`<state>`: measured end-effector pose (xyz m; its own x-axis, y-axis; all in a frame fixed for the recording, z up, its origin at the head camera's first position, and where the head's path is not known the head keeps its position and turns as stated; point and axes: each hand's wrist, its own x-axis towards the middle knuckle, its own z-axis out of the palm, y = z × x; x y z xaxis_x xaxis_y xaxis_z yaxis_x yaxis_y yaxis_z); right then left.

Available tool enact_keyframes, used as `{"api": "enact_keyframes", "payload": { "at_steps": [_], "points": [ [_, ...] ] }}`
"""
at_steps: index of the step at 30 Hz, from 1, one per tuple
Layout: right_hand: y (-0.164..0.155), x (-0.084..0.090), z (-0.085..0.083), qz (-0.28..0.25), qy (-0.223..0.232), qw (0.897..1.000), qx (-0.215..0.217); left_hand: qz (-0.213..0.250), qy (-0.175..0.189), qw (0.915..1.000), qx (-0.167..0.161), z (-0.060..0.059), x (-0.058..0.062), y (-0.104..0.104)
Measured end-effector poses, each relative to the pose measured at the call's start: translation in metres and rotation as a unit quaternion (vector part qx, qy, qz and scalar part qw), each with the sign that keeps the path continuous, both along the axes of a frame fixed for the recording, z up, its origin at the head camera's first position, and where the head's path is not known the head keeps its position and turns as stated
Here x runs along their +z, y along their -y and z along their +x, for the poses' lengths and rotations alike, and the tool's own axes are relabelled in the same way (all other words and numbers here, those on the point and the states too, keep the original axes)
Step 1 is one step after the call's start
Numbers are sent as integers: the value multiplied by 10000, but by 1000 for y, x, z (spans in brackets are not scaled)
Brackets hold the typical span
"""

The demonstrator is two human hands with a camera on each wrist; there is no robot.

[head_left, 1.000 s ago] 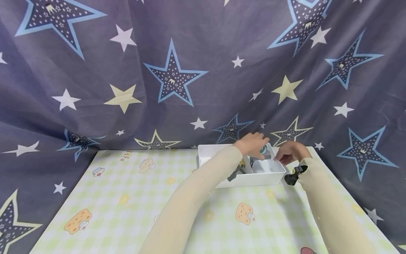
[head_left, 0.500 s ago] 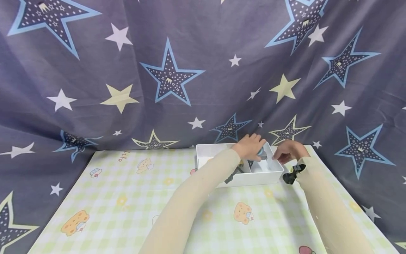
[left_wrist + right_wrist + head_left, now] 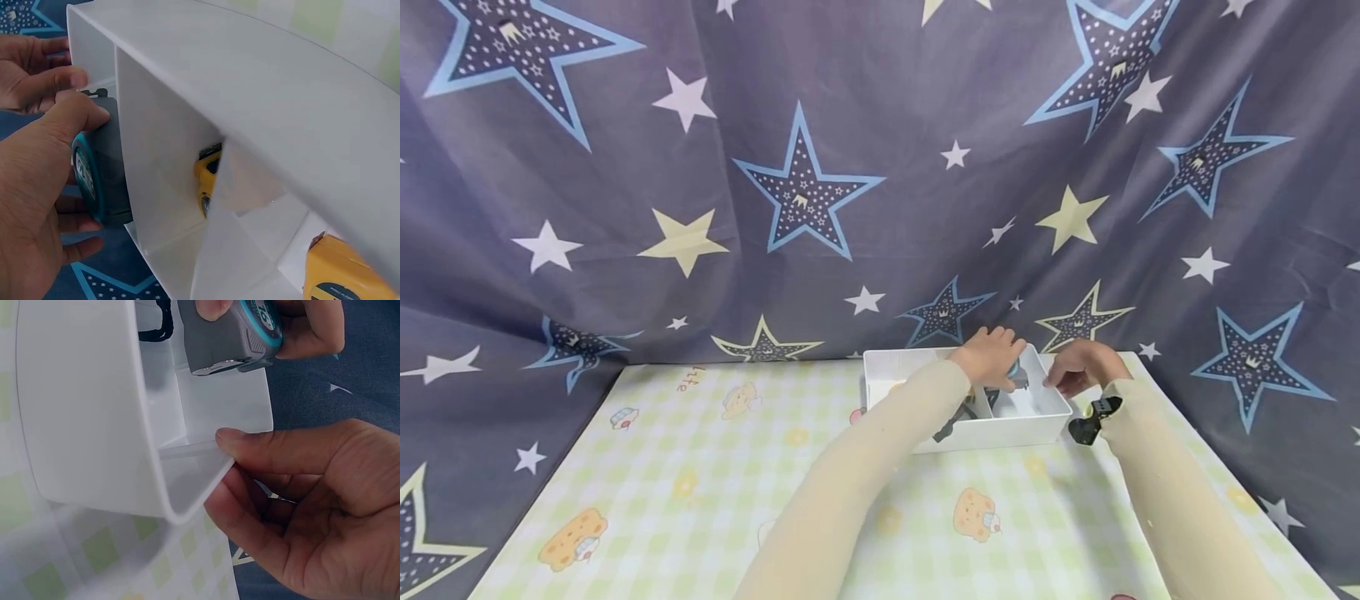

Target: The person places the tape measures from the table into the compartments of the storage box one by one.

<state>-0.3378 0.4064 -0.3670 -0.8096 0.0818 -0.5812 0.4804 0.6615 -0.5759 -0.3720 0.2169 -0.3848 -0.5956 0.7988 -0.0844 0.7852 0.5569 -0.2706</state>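
Observation:
My left hand (image 3: 990, 357) grips a grey and teal tape measure (image 3: 103, 169) at the right-end compartment of a white divided box (image 3: 992, 435). In the right wrist view the tape measure (image 3: 219, 337) sits partly inside that compartment, beside its back wall, with a black strap (image 3: 161, 325) hanging from it. My right hand (image 3: 1084, 365) pinches the rim of the box's right end wall between thumb and fingers. Two yellow things, one a yellow tape measure (image 3: 340, 269) and one a yellow-and-black tool (image 3: 208, 178), lie in other compartments.
The box stands near the back right of a table (image 3: 700, 467) with a green checked cloth. A dark curtain (image 3: 880, 208) with stars hangs right behind it. Black wrist cameras, such as the one on the right wrist (image 3: 1093, 421), sit close to the box.
The head view shifts slightly. My left hand and the tape measure come a little lower at the box; my right hand keeps its pinch on the end wall.

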Motion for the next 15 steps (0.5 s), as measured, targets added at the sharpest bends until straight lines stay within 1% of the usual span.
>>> {"api": "enact_keyframes", "payload": {
  "at_steps": [6, 11, 15],
  "points": [
    [-1, -1, 3, -35, -73, 10000, 7, -10, -5, 10000, 12, 1, 4, -2],
    [-1, -2, 2, 18, -102, 9999, -70, 140, 140, 9998, -28, -1, 8, -3],
    [0, -2, 3, 71, -142, 9998, -97, 184, 253, 9995, -54, -1, 7, -6]
  ]
}}
